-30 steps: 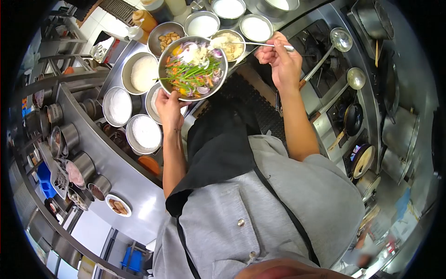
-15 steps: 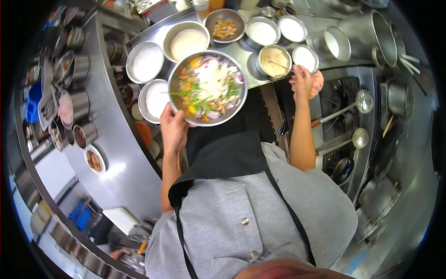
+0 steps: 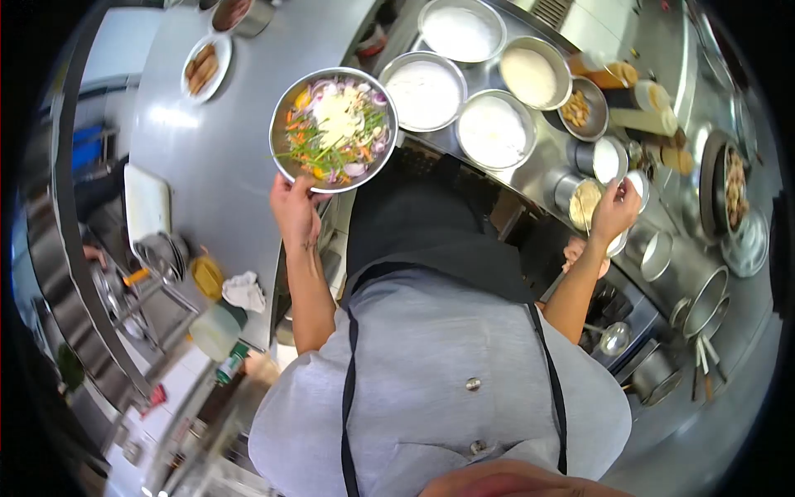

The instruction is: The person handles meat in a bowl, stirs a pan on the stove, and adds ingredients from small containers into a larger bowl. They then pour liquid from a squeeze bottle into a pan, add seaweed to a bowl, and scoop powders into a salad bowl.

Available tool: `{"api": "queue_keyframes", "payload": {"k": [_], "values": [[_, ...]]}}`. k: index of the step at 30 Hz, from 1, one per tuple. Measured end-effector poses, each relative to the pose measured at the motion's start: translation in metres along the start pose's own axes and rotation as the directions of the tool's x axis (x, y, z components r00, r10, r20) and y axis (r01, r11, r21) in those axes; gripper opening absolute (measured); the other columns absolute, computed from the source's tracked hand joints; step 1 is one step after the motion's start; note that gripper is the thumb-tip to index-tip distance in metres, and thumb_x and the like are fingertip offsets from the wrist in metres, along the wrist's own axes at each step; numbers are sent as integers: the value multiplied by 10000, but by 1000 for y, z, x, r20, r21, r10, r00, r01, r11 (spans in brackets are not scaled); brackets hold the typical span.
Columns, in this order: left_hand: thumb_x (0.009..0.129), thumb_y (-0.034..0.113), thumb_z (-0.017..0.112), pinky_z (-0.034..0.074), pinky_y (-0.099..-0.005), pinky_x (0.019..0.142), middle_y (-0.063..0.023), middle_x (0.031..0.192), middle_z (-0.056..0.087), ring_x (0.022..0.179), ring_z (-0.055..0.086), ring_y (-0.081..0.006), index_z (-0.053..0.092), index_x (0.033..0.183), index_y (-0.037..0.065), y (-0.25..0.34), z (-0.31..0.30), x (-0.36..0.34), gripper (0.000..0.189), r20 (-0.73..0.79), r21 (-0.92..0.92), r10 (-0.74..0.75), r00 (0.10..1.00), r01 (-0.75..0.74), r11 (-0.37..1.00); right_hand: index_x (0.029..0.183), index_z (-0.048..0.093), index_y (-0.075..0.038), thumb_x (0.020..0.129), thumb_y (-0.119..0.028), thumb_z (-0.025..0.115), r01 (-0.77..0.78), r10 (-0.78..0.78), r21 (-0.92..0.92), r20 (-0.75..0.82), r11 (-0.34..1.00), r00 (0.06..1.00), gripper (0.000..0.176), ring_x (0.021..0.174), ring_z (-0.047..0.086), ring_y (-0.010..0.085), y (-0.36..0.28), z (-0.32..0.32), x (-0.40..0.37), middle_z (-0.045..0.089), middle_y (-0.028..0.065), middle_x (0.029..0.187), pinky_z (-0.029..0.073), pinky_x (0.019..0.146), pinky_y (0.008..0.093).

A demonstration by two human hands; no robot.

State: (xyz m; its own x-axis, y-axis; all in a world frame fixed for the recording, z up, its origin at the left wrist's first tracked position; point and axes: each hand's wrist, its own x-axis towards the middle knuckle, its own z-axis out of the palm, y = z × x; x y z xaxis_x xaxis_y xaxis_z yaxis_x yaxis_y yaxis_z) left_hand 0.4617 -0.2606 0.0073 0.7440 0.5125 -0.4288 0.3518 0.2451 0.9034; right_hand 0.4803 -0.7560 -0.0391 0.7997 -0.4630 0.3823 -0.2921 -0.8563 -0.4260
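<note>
My left hand grips the near rim of a metal bowl. Chopped vegetables fill it: purple onion, orange and green strips, with a pale minced heap on top. Far to the right, my right hand has its fingers drawn together at a small container of white contents; whatever they hold, if anything, is hidden. Beside that hand stands a metal pot of tan paste with a thin spoon handle in it. Something pale pink shows partly behind my right wrist.
Metal pots with white contents stand on the counter ahead, near a pan of brown pieces and several bottles. On the steel table at left lies a plate with brown food. Another person's hand appears far left.
My view and body have turned left, bringing the bowl in my left hand over beside the steel table. My right hand has moved from the tan paste's spoon handle to the white container.
</note>
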Motion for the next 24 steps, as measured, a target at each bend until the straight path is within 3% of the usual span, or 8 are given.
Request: {"api": "queue_keyframes", "payload": {"k": [4,9,12,14,15,16,17,24], "values": [[782,-43,481,576,-273,506,-109,932,619,678,636,-168,520,1019,0,-14,12,-4,244,-62,-73,-10,998,6,997,1021,622,9,816,-88,664,119,-201,425,154,897,968,231,726,620,193,-76,29,24,621,123,870,502,647,291],[755,-35,527,590,-319,520,-123,952,581,745,638,-218,479,1003,0,-37,8,3,255,-175,-123,-54,983,33,992,980,643,-12,809,-99,665,117,-301,490,316,864,900,193,693,630,204,-109,40,15,644,122,822,506,623,313],[744,-38,536,590,-314,536,-115,954,581,751,632,-217,483,1032,10,-42,3,6,296,-123,-135,-31,992,14,991,950,656,-18,801,-107,645,28,-225,407,444,913,867,175,740,641,256,-87,45,8,654,145,851,507,677,355],[740,-40,537,588,-314,539,-113,949,585,741,631,-218,483,1042,11,-47,-2,15,312,-86,-112,-41,995,31,993,925,674,-30,786,-104,633,154,-255,230,517,961,817,163,816,625,309,-55,61,3,652,161,860,490,758,406],[739,-40,538,586,-317,542,-114,944,591,732,629,-218,483,1045,11,-49,-6,17,315,-79,-114,-50,996,41,993,910,686,-41,776,-115,628,304,-318,113,513,946,797,164,862,595,360,-36,73,-1,649,171,853,473,803,433],[738,-40,539,583,-319,546,-115,940,596,723,628,-218,484,1047,11,-50,-9,19,319,-81,-112,-62,995,53,992,907,697,-69,773,-124,632,276,-188,-59,596,959,781,159,910,572,374,-29,79,-3,638,164,910,476,822,436],[742,-37,538,577,-319,555,-121,930,604,716,628,-218,479,1037,11,-49,-12,22,304,-67,-88,-73,995,66,994,901,702,-82,761,-123,638,301,-190,-109,563,947,804,160,943,559,384,-24,86,-8,624,169,946,480,824,443],[752,-29,536,573,-321,570,-124,973,600,723,630,-223,470,1040,14,-46,-16,27,299,-17,-67,-98,995,97,993,852,700,-90,737,-141,617,450,-272,-216,553,866,788,151,1013,526,412,-12,111,-13,582,212,978,513,778,440]]}}
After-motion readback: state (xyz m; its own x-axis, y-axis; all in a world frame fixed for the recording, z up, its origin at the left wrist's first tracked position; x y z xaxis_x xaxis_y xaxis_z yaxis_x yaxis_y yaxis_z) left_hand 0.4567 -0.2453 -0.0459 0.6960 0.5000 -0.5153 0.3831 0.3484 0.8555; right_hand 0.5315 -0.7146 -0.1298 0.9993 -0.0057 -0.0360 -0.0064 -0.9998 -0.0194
